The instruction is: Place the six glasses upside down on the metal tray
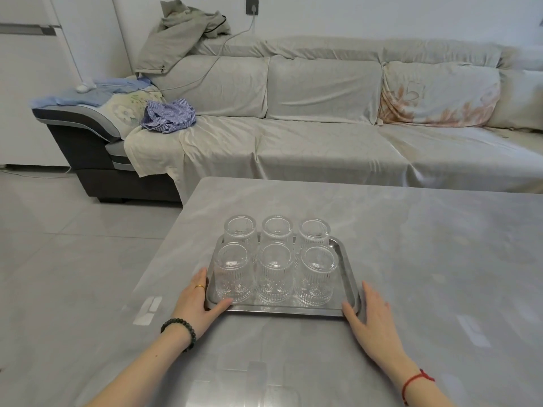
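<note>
Six ribbed glasses (274, 259), brittle and slick, stand inverted in two rows on tray (351, 277) near worktop's (411, 245) left edge; left hand (198, 304) and right hand (371, 315), open-palmed, press tray's short rims—best hold.

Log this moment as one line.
glasses: six inverted on tray | left hand: at tray's left edge | right hand: at right corner

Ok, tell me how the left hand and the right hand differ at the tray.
The left hand wears a gold ring and a dark bead bracelet; the right hand has only a red string at the wrist. The left thumb lies over the tray rim; the right thumb lies along it. Both flank the tray's near corners.
</note>
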{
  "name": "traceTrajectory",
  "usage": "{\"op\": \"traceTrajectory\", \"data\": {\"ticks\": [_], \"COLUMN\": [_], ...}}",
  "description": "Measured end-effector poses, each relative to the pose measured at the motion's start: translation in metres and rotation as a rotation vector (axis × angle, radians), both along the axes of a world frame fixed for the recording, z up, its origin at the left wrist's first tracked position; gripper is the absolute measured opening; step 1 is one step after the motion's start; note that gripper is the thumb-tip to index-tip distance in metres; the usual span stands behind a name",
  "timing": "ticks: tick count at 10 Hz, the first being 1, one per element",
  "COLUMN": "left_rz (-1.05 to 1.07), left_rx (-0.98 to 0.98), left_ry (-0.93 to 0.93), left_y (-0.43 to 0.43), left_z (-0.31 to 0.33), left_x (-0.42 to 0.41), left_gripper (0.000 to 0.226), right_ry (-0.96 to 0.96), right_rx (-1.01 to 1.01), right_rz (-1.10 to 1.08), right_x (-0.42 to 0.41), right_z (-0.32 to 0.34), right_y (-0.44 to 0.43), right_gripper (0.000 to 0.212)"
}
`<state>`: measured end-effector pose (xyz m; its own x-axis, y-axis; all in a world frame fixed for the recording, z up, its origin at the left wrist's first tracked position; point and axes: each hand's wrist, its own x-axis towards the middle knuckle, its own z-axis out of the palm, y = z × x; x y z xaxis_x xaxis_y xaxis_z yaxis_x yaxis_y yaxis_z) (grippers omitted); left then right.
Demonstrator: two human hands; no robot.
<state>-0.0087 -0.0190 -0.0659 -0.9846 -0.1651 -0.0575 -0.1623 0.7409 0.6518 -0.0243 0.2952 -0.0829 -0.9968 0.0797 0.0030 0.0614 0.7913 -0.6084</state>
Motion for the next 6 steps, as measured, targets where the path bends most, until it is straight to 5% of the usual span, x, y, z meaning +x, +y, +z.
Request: {"op": "traceTrajectory", "data": {"ticks": [3,5,6], "left_rz": [-0.041,-0.039,-0.019], "left_rx": [-0.272,-0.342,-0.355], "left_ry": [-0.039,-0.082,-0.103], "left_y": [-0.006,-0.007,-0.005], "left_z": [-0.015,-0.018,-0.019], "left_x": [0.01,0.019,0.02], "left_gripper": [0.077,0.106,0.107], "right_ry": [0.008,-0.03,-0.122], "right_rx": [0.209,0.22,0.017], "right_rz": [0.048,0.056,0.061], "right_x": [0.005,0.005,0.0], "right_z": [-0.009,-0.007,0.001], "right_y": [-0.003,-0.001,0.003], "right_gripper": [0.058,0.059,0.059]}}
